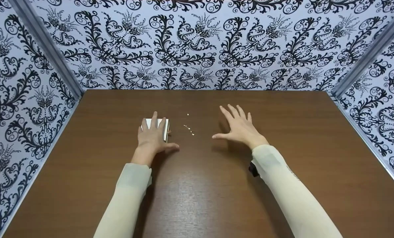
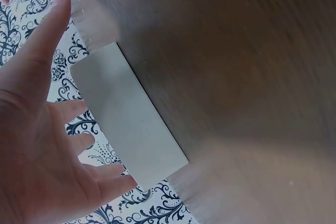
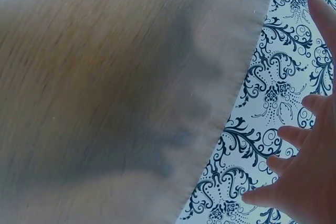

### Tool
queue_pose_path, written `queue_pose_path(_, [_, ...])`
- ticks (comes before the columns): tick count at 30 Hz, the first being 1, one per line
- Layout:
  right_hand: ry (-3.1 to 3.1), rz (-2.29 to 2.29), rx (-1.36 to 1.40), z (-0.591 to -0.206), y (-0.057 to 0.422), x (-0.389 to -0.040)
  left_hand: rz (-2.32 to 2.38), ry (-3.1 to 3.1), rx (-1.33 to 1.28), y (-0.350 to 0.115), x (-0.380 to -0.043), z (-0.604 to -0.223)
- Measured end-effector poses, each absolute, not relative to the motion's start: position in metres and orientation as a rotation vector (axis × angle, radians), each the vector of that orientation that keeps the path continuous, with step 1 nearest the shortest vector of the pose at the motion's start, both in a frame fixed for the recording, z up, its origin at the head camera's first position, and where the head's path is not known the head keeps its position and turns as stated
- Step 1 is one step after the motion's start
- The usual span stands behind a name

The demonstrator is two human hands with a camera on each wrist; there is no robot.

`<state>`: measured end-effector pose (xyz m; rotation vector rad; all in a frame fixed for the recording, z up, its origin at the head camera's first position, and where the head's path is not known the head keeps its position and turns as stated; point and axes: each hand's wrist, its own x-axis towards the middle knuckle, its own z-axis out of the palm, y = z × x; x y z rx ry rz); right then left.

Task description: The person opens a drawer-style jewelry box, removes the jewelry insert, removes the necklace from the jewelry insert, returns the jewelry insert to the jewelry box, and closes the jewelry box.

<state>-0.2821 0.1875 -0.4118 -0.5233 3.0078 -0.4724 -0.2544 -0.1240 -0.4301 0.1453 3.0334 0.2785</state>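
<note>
My left hand (image 1: 151, 138) is spread over a white rectangular block (image 2: 128, 119), box-like in shape, at the left of the table. In the head view the fingers overlap the block and cover much of it, with the thumb out to its right. The left wrist view has the block's pale, smooth face in front of the fingers, which are straight and not wrapped round it. My right hand (image 1: 243, 129) holds nothing, its fingers fanned out over the table to the right of the block, casting a shadow.
Several tiny white bits (image 1: 189, 128) lie on the brown wooden table (image 1: 190, 195) between the hands. A small beige piece (image 1: 170, 133) pokes out at the block's right side. Patterned black-and-white walls (image 1: 197, 43) close off the back and both sides.
</note>
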Motion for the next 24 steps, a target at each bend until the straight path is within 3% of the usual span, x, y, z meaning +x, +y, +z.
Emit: queue_pose_path(24, [2.972, -0.454, -0.550, -0.4172, 0.1917, -0.2801, 0.271, 2.954, 0.132, -0.1276, -0.2515, -0.4247])
